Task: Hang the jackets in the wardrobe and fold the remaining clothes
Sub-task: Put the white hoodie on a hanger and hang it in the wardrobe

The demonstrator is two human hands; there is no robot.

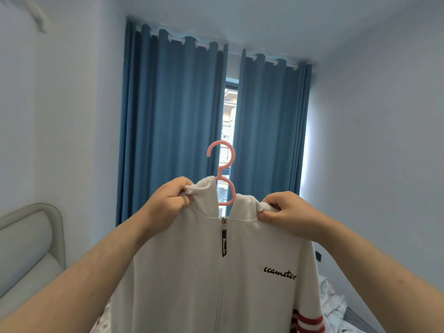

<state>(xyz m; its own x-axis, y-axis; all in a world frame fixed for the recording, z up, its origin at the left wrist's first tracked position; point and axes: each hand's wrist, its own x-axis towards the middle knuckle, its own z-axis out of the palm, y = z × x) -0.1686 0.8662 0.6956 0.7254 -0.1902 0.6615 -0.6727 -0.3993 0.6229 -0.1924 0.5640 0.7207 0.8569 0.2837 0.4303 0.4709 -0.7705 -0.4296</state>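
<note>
At the far left a padded grey headboard [31, 239] stands against the pale blue wall, low in the view. Moving right, the left forearm rises from the bottom corner toward the middle, and the left hand [168, 200] has its fingers curled round a bunched fold of white cloth at the left shoulder of the jacket [216, 272]. The jacket is held up in the air in front of the person, front side facing the camera, zipped shut, with a dark zip pull [224, 240] hanging at the neck. It hangs on a pink hanger [224, 171] whose hook and round loop stand up out of the collar opening, midway between the two hands; the hook catches on nothing and shows against the gap in the curtains. Behind, blue curtains [173, 121] hang from the ceiling rail in two panels, parted by a narrow strip of window [228, 111] through which a building shows. Right of the zip, black script lettering [280, 272] sits on the chest, and red stripes [308, 320] cross the sleeve at the lower edge. The right hand [286, 211] pinches a gathered bit of the jacket's right shoulder between thumb and curled fingers, level with and a little lower than the left hand. Below the right forearm, at the lower right, crumpled pale clothes [332, 301] lie in a heap on a bed; how many pieces there are cannot be told.
</note>
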